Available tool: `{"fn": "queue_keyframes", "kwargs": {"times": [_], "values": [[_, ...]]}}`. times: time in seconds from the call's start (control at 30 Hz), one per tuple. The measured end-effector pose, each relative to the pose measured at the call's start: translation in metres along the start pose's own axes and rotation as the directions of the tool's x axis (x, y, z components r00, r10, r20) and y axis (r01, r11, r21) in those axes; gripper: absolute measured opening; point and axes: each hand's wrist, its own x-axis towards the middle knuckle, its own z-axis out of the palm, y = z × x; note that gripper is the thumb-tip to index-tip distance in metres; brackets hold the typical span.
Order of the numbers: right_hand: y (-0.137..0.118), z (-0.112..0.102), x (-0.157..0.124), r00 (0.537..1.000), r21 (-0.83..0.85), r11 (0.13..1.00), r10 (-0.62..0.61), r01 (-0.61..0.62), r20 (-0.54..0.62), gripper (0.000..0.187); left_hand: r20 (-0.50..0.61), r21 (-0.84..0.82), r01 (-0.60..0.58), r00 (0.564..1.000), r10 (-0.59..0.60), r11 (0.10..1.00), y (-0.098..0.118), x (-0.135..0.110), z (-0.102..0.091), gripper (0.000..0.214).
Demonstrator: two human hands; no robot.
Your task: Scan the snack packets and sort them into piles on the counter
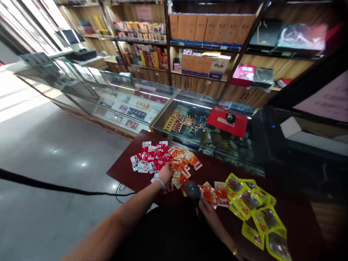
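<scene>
Down by the black scanner [191,190]: blue light glowing on top, and the right hand [206,209] is on its near side, fingers curled round what looks like the handle. Calling it a scanner from its shape, fwiw.
Left hand [165,173]: left of the scanner and a bit beyond it, fingers bent and down at the edge of the orange pile. Honestly can't tell if they're pinching a packet or only touching.
Yellow packets [248,199]: off to the right of the scanner, overlapping in a loose sprawl, no hand on them.
Orange packets [179,159]: messy heap just beyond the scanner, slightly left. A few more orange ones lie right of it, so that colour sits on both sides.
Red-and-white packets [156,157]: farther left and beyond the scanner, edging up against the orange heap.
Tabletop [122,168]: dark red-brown, carrying all of the packets.
How far along: colours sit in mostly separate groups already, and I'd say orange is the batch in hand. Which packets are dealt with and which are left? Can't tell from here.
Glass case [174,105]: past the scanner, behind the tabletop, with a red sheet [217,117] on top.
Shelves [195,76]: farthest back beyond the scanner, with a row of brown boxes [209,30] up high.
</scene>
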Motion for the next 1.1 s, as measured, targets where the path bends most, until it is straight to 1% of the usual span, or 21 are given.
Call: {"fn": "queue_keyframes", "kwargs": {"times": [0.07, 0.13, 0.17, 0.2, 0.23, 0.3, 0.37, 0.4, 0.43, 0.5, 0.57, 0.63, 0.67, 0.73, 0.8, 0.9, 0.93, 0.97, 1.1], "values": [[0.009, -0.008, -0.004, 1.000, 0.023, 1.000, 0.017, -0.018, 0.010, 0.072, -0.068, 0.101, -0.039, 0.997, 0.046, 0.994, 0.000, -0.001, -0.001, 0.039], [0.016, -0.017, -0.011, 1.000, 0.058, 0.998, 0.009, -0.010, 0.013, 0.075, -0.165, 0.220, -0.111, 0.975, 0.149, 0.969, 0.007, -0.004, 0.001, 0.045], [0.017, -0.022, -0.014, 1.000, 0.079, 0.997, 0.002, -0.002, 0.005, 0.075, -0.192, 0.272, -0.154, 0.959, 0.211, 0.950, 0.014, -0.005, 0.004, 0.047], [0.018, -0.027, -0.018, 1.000, 0.102, 0.995, -0.006, 0.008, -0.012, 0.075, -0.182, 0.313, -0.206, 0.945, 0.271, 0.927, 0.022, -0.006, 0.010, 0.047], [0.019, -0.033, -0.021, 1.000, 0.126, 0.992, -0.007, 0.011, -0.028, 0.075, -0.131, 0.338, -0.267, 0.936, 0.326, 0.903, 0.031, -0.007, 0.019, 0.045], [0.020, -0.043, -0.028, 0.996, 0.171, 0.985, 0.009, 0.006, -0.084, 0.076, 0.058, 0.342, -0.408, 0.908, 0.414, 0.847, 0.053, -0.012, 0.044, 0.037], [0.023, -0.054, -0.034, 0.989, 0.209, 0.978, 0.044, -0.014, -0.139, 0.077, 0.254, 0.332, -0.531, 0.846, 0.469, 0.779, 0.074, -0.019, 0.074, 0.034], [0.026, -0.059, -0.038, 0.985, 0.226, 0.974, 0.062, -0.025, -0.159, 0.078, 0.317, 0.345, -0.570, 0.818, 0.480, 0.746, 0.083, -0.024, 0.089, 0.038], [0.030, -0.064, -0.041, 0.981, 0.241, 0.970, 0.076, -0.032, -0.176, 0.078, 0.355, 0.371, -0.594, 0.801, 0.482, 0.714, 0.091, -0.028, 0.103, 0.045], [0.039, -0.074, -0.046, 0.977, 0.268, 0.963, 0.089, -0.035, -0.193, 0.077, 0.382, 0.446, -0.605, 0.795, 0.471, 0.660, 0.103, -0.035, 0.125, 0.057], [0.048, -0.082, -0.049, 0.977, 0.289, 0.957, 0.081, -0.021, -0.198, 0.074, 0.398, 0.497, -0.606, 0.795, 0.458, 0.621, 0.110, -0.039, 0.136, 0.061], [0.055, -0.088, -0.050, 0.976, 0.300, 0.954, 0.072, -0.007, -0.204, 0.071, 0.444, 0.497, -0.614, 0.787, 0.429, 0.613, 0.113, -0.040, 0.139, 0.054], [0.057, -0.090, -0.050, 0.976, 0.301, 0.954, 0.070, -0.004, -0.208, 0.071, 0.469, 0.484, -0.608, 0.788, 0.400, 0.630, 0.113, -0.039, 0.138, 0.050], [0.059, -0.093, -0.048, 0.976, 0.300, 0.954, 0.070, -0.005, -0.206, 0.072, 0.504, 0.442, -0.562, 0.800, 0.325, 0.699, 0.109, -0.039, 0.134, 0.043], [0.055, -0.093, -0.045, 0.980, 0.299, 0.954, 0.064, -0.005, -0.188, 0.073, 0.511, 0.367, -0.490, 0.817, 0.268, 0.791, 0.102, -0.039, 0.128, 0.035], [0.041, -0.090, -0.041, 0.987, 0.300, 0.954, 0.048, -0.001, -0.150, 0.074, 0.529, 0.186, -0.393, 0.812, 0.245, 0.900, 0.088, -0.041, 0.117, 0.025], [0.035, -0.088, -0.039, 0.988, 0.303, 0.953, 0.052, -0.005, -0.146, 0.074, 0.526, 0.147, -0.367, 0.816, 0.242, 0.919, 0.083, -0.042, 0.114, 0.025], [0.029, -0.085, -0.038, 0.988, 0.303, 0.953, 0.056, -0.010, -0.143, 0.074, 0.509, 0.135, -0.348, 0.828, 0.237, 0.928, 0.079, -0.041, 0.110, 0.025], [0.008, -0.073, -0.031, 0.995, 0.257, 0.966, 0.031, -0.006, -0.095, 0.071, 0.371, 0.247, -0.315, 0.904, 0.211, 0.916, 0.064, -0.039, 0.090, 0.030]]}}
